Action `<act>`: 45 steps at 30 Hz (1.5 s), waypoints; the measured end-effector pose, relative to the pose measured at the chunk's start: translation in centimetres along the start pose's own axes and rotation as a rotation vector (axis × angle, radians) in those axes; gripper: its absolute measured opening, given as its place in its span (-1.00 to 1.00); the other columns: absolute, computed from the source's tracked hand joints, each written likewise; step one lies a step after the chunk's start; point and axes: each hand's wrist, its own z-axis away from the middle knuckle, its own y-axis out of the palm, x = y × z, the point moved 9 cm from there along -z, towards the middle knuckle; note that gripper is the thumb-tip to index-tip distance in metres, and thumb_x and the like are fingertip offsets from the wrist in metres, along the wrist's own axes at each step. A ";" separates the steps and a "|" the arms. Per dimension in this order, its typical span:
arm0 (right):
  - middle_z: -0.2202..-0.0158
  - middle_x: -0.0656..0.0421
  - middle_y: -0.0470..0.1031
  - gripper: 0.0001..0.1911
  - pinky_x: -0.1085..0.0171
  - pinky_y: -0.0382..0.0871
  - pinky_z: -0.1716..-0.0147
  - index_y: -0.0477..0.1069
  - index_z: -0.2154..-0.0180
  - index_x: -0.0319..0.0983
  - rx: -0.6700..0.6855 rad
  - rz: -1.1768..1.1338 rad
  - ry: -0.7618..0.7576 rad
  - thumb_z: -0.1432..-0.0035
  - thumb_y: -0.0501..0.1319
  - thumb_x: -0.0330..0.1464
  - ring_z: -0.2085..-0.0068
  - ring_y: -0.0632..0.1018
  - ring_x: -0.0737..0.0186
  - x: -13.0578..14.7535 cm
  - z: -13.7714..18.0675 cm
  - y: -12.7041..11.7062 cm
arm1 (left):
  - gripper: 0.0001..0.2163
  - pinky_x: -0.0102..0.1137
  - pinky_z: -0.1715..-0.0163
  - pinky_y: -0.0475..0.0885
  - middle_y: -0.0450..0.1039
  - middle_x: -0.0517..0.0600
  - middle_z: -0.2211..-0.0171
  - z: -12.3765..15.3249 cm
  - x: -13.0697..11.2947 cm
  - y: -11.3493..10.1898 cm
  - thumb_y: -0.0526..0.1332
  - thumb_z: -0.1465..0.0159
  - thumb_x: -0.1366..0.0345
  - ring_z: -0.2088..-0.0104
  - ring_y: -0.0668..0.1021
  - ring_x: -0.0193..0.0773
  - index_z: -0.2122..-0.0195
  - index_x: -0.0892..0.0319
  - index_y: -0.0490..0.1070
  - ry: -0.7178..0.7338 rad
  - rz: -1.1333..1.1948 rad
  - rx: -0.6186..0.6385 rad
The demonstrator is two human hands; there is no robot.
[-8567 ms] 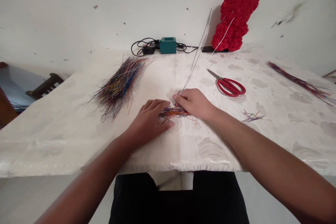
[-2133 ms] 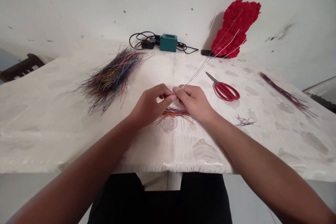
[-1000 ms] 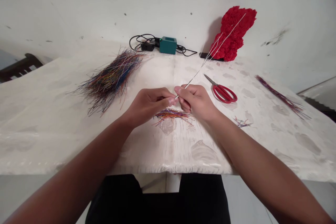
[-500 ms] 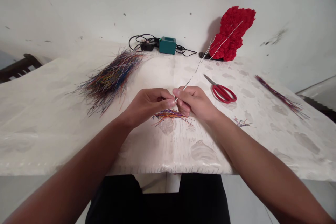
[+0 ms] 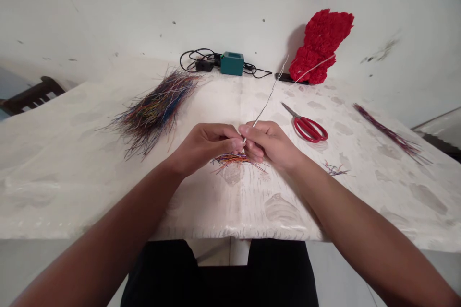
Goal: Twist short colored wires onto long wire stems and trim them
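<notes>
Thin white wires (image 5: 265, 101), partly twisted together, rise from between my hands and lean up to the right, with one strand bending off separately. My left hand (image 5: 212, 146) pinches their lower end between thumb and fingertips. Touching it, my right hand (image 5: 270, 141) grips the wires just above, its fingers curled. Right below both hands, a small pile of short coloured wires (image 5: 239, 159) lies on the table, partly hidden by the fingers. Red-handled scissors (image 5: 310, 129) lie to the right of my right hand, blades pointing up and left.
A large bundle of coloured wires (image 5: 154, 110) lies at left, a thinner bundle (image 5: 389, 132) at far right. Some wire scraps (image 5: 335, 169) sit near my right forearm. Along the wall stand a teal box (image 5: 232, 64) with black cables and a red ruffled object (image 5: 320, 48) beside a dark item.
The loose white strand has swung down to the right, and the other strands now stand closer together. Both hands keep their pinch. The whole view has shifted slightly.
</notes>
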 end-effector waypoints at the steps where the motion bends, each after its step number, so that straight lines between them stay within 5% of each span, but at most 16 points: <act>1: 0.74 0.37 0.16 -0.55 0.37 0.13 0.69 0.28 0.60 -0.23 -0.002 0.000 -0.003 -0.18 0.29 -0.12 0.70 0.26 0.45 0.0 0.0 0.0 | -0.90 -0.13 0.08 0.56 0.62 0.06 0.24 0.0 0.0 -0.1 0.30 -0.27 0.25 0.17 0.65 -0.12 0.34 0.14 0.55 0.005 -0.011 -0.004; 28: 0.75 0.35 0.19 -0.55 0.37 0.11 0.70 0.29 0.60 -0.23 -0.004 -0.015 0.002 -0.20 0.28 -0.12 0.72 0.26 0.44 -0.3 -0.1 0.1 | -0.92 -0.10 0.02 0.54 0.62 0.11 0.15 0.1 -0.4 0.6 0.27 -0.30 0.38 0.13 0.65 -0.07 0.24 0.25 0.56 0.000 0.129 0.105; 45: 0.74 0.37 0.17 -0.54 0.38 0.07 0.70 0.28 0.59 -0.24 -0.047 0.046 -0.030 -0.23 0.25 -0.12 0.71 0.25 0.47 0.2 0.0 -0.2 | -0.94 -0.13 0.06 0.55 0.61 0.11 0.20 0.1 -0.7 0.0 0.29 -0.28 0.39 0.15 0.65 -0.09 0.27 0.26 0.56 -0.003 0.071 0.030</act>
